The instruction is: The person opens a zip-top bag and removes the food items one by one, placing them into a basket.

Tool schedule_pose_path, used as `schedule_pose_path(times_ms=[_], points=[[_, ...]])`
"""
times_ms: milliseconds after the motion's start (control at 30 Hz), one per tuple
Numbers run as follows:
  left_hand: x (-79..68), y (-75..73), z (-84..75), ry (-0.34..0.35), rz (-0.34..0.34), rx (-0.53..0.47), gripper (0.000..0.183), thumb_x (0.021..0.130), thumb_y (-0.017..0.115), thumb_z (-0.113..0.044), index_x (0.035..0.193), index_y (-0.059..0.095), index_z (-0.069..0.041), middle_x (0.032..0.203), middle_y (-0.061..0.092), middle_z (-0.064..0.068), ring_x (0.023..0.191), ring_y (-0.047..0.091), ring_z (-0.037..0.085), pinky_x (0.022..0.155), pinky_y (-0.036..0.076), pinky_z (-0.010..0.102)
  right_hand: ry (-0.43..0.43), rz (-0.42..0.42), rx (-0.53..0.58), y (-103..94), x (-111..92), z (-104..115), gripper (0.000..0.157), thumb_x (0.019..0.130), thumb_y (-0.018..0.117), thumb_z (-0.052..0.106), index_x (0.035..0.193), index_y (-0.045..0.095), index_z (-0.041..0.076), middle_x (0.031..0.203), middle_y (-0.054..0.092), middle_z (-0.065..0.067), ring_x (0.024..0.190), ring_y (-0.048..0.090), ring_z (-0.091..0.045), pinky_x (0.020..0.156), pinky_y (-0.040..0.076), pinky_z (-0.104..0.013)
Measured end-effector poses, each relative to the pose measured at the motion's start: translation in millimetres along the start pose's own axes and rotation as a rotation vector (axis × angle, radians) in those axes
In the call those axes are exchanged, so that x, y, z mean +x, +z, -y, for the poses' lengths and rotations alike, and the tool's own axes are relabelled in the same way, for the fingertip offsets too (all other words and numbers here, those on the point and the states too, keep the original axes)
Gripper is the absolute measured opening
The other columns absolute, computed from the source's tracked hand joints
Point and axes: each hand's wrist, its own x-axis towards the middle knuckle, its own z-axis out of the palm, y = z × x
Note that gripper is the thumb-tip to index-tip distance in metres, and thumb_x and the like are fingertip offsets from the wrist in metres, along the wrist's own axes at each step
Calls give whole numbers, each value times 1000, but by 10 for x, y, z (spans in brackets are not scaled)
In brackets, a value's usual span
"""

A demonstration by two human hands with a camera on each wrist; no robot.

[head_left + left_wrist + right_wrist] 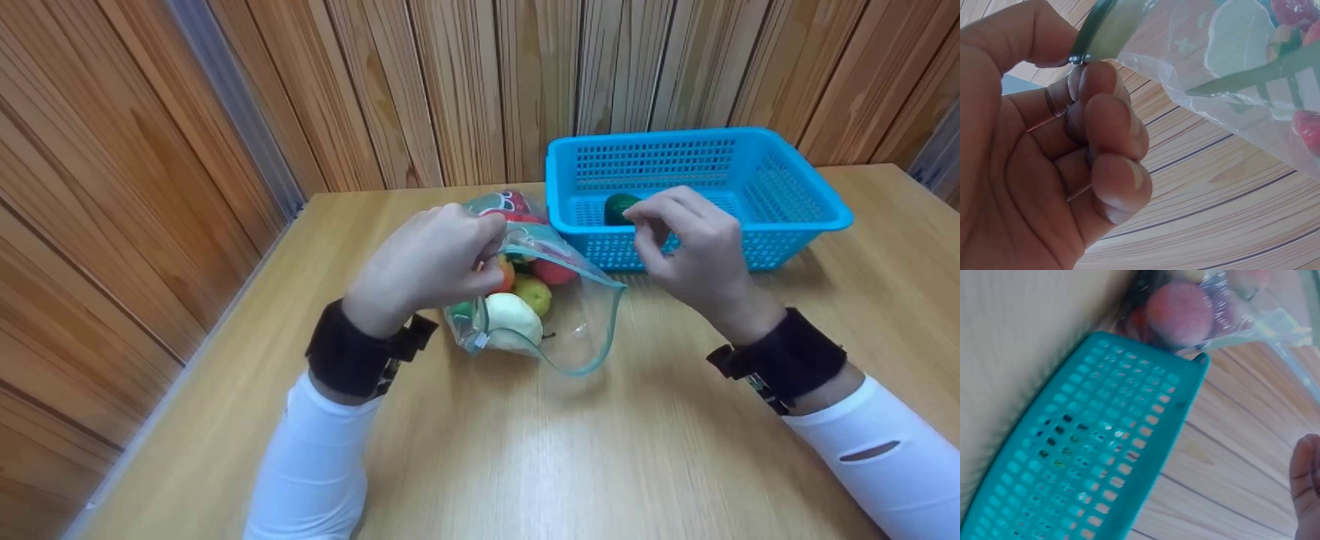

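A clear zip bag [577, 322] with a green edge lies on the table, its mouth facing me. Inside are a white round vegetable [510, 319], a yellow-green fruit [533, 295], a red round fruit [555, 271] and an orange piece. My left hand [431, 262] pinches the bag's green zip edge [1098, 28] between thumb and fingertips. Its other fingers curl loosely in the left wrist view. My right hand [694, 247] is in the air before the blue basket [806, 214], fingers loosely bent, nothing visible in them. At the right wrist view's edge, few fingers [1304, 475] show.
A dark green vegetable [619, 208] lies inside the basket, at its left front. The basket stands at the back of the wooden table [480, 465], close to the right side of the bag. Behind the table rises a wood-plank wall [465, 90].
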Motion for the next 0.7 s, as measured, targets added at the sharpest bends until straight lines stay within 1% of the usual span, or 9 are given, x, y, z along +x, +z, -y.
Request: schedule_pose_path(times_ms=[67, 167, 267, 367, 433, 467, 533, 633, 700], points=[[-3, 0, 1, 3, -3, -4, 7, 88, 61, -13, 85, 56, -10, 62, 42, 0, 54, 47, 17, 52, 33, 25, -57, -10, 36, 5, 20, 68, 13, 82, 65, -5, 92, 73, -3, 84, 68, -15, 67, 55, -22, 76, 39, -6], [-6, -1, 0, 7, -10, -7, 7, 87, 61, -12, 84, 55, -10, 61, 41, 0, 53, 47, 16, 52, 32, 25, -146, 11, 93, 2, 39, 186, 13, 80, 66, -4, 92, 73, -3, 85, 68, -15, 65, 54, -21, 68, 41, -10], [-7, 3, 4, 8, -19, -2, 7, 86, 60, -12, 82, 54, -10, 61, 40, -1, 53, 46, 16, 51, 31, 25, -215, 68, 154, -1, 46, 319, 13, 81, 66, 0, 92, 73, -2, 85, 68, -14, 62, 54, -18, 58, 44, -17], [-5, 8, 6, 11, -25, 3, 7, 86, 60, -11, 82, 54, -10, 61, 39, -1, 53, 46, 15, 51, 31, 25, -252, 143, 211, 12, 36, 445, 14, 86, 65, 6, 94, 74, 0, 87, 69, -12, 62, 55, -17, 55, 46, -22], [-4, 9, 4, 14, -28, 2, 7, 86, 60, -11, 83, 54, -10, 61, 40, -1, 54, 46, 15, 51, 32, 25, -262, 217, 236, 33, 16, 504, 15, 90, 64, 10, 97, 74, 0, 89, 69, -11, 64, 56, -16, 56, 50, -22], [-4, 9, 3, 15, -29, 1, 7, 86, 60, -12, 83, 54, -10, 62, 40, -1, 54, 46, 15, 51, 32, 25, -267, 255, 242, 51, 5, 525, 14, 90, 66, 10, 97, 74, 0, 90, 70, -11, 65, 57, -16, 57, 51, -23], [-4, 11, 5, 15, -28, -1, 7, 86, 61, -12, 83, 55, -10, 62, 41, -1, 54, 46, 15, 51, 32, 25, -260, 358, 246, 89, -26, 556, 13, 89, 69, 9, 98, 73, 1, 92, 71, -10, 68, 60, -16, 60, 55, -24], [-6, 10, 7, 11, -21, -8, 7, 87, 61, -13, 85, 55, -10, 62, 42, -1, 53, 48, 15, 51, 34, 24, -199, 549, 226, 165, -88, 574, 17, 82, 77, 5, 98, 72, 2, 93, 72, -8, 75, 64, -16, 68, 59, -28], [-5, 9, 10, 8, -13, -12, 8, 88, 62, -13, 85, 55, -10, 63, 43, 0, 54, 49, 15, 51, 35, 24, -137, 683, 194, 224, -143, 575, 18, 81, 77, 2, 99, 73, 1, 93, 72, -9, 80, 67, -18, 74, 60, -32]])
